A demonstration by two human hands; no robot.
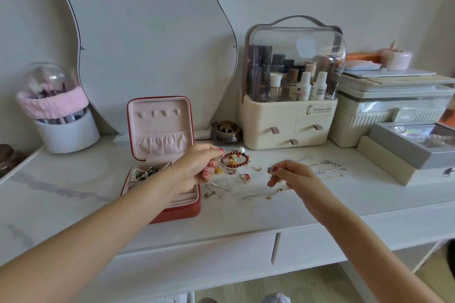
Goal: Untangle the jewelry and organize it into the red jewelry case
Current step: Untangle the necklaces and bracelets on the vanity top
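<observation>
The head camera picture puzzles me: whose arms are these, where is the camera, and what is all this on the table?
There is no machine here. A person wears a wide-angle camera on the head, looking forward and down, so the two arms are their own. The left hand and right hand each pinch something small, apparently the ends of a thin chain stretched between them; it is too fine to be sure. On the white dressing table stands an open red jewelry case, with beaded pieces already in one compartment. Beside it lie a red bead bracelet, a pearl, small earrings and more thin necklaces. Behind stand a mirror and a cosmetics organizer.
</observation>
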